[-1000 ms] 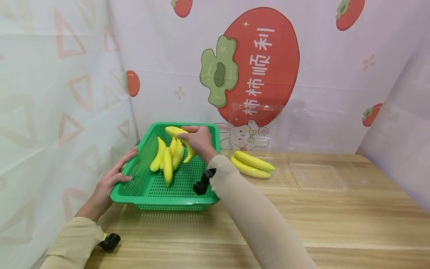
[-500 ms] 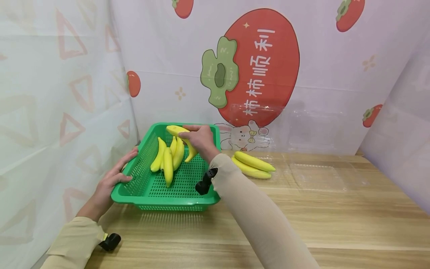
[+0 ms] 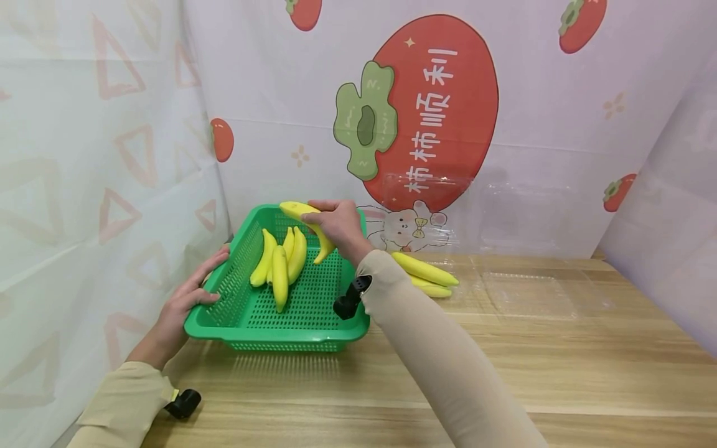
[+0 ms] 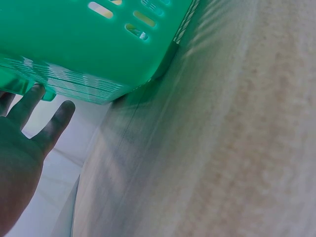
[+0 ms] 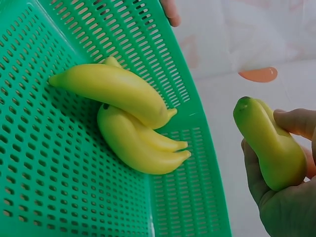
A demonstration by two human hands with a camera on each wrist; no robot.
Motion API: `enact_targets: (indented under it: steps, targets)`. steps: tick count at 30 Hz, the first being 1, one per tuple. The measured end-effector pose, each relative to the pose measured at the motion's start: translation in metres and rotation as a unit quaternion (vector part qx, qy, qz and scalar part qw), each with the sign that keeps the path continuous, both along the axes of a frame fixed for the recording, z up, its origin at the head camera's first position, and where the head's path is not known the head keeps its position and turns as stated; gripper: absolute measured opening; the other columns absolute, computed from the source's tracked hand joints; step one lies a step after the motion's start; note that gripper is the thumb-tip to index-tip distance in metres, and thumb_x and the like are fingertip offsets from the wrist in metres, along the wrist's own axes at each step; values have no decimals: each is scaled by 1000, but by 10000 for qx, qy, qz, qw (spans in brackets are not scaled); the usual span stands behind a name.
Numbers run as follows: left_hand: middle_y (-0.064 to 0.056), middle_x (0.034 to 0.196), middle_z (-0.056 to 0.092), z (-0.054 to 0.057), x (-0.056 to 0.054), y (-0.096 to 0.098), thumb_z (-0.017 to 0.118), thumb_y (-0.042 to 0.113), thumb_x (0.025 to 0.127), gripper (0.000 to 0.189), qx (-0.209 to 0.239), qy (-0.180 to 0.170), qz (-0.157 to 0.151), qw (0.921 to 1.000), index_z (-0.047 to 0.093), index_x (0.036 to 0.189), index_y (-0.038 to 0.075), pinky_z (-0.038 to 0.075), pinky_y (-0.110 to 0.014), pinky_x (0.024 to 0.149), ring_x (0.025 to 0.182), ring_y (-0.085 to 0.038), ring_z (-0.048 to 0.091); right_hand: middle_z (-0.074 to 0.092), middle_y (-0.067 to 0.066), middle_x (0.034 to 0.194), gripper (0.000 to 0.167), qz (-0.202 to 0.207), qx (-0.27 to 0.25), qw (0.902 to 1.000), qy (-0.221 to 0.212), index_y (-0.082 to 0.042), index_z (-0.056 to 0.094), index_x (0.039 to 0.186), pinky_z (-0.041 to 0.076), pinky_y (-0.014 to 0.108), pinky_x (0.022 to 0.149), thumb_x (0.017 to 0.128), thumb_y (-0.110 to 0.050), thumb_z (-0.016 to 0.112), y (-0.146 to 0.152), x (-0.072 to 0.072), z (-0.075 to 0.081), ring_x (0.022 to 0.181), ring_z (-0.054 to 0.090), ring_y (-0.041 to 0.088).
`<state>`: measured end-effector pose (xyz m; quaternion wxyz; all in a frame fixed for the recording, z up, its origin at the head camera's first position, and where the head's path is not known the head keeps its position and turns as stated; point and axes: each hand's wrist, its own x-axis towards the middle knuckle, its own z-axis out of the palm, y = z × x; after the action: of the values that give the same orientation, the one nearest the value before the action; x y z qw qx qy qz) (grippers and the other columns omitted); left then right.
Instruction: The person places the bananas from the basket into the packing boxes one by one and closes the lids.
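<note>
My right hand (image 3: pixel 343 228) holds a yellow banana (image 3: pixel 294 210) over the back right part of a green plastic basket (image 3: pixel 280 335). In the right wrist view, thumb and fingers wrap the banana (image 5: pixel 271 148), its greenish tip pointing up and away. Several bananas (image 3: pixel 280 280) lie bunched inside the basket toward its left, some overlapping. At the basket's left side, my left hand (image 3: pixel 178 306) holds the rim, thumb over the top and fingers along the outside. The left wrist view shows some of those fingers (image 4: pixel 54 126) beside the basket's outer wall.
Two more bananas (image 3: pixel 424 267) lie right of the basket, partly behind the right sleeve. Next to them is a clear plastic container (image 3: pixel 529 295) with raised transparent lids. A printed cloth wall (image 3: pixel 269 168) stands close behind, and another along the left.
My right hand has lifted the banana slightly and moved it a little right and back. The left hand and the basket stay in place.
</note>
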<state>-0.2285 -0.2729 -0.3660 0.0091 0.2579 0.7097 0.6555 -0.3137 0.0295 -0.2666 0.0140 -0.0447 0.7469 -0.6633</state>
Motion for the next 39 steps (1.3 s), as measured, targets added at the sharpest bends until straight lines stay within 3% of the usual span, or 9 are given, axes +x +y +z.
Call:
enact_targets:
  steps: [10,20,39]
  targets:
    - [11,181,9,-1,0,1,35,-9,101,74,103,66,-110,9999,22,171,9,40,-8,104,155,6,15,67,15,139,39,-82,-55,9999,-79,-13,75,134,62,26,72,96,-14,79,9,0,8,105,76,32]
    - [11,181,9,-1,0,1,34,-9,101,73,63,63,-98,9999,20,171,9,40,-8,104,156,4,13,67,15,139,42,-43,147,9997,189,-11,73,138,61,24,72,97,-15,79,22,1,16,113,74,39]
    - [10,181,9,0,0,1,35,-8,102,72,10,48,-48,10000,21,171,10,40,-8,104,155,5,15,65,10,141,44,-150,305,9990,295,-15,72,140,64,32,83,97,-19,79,68,7,26,108,72,27]
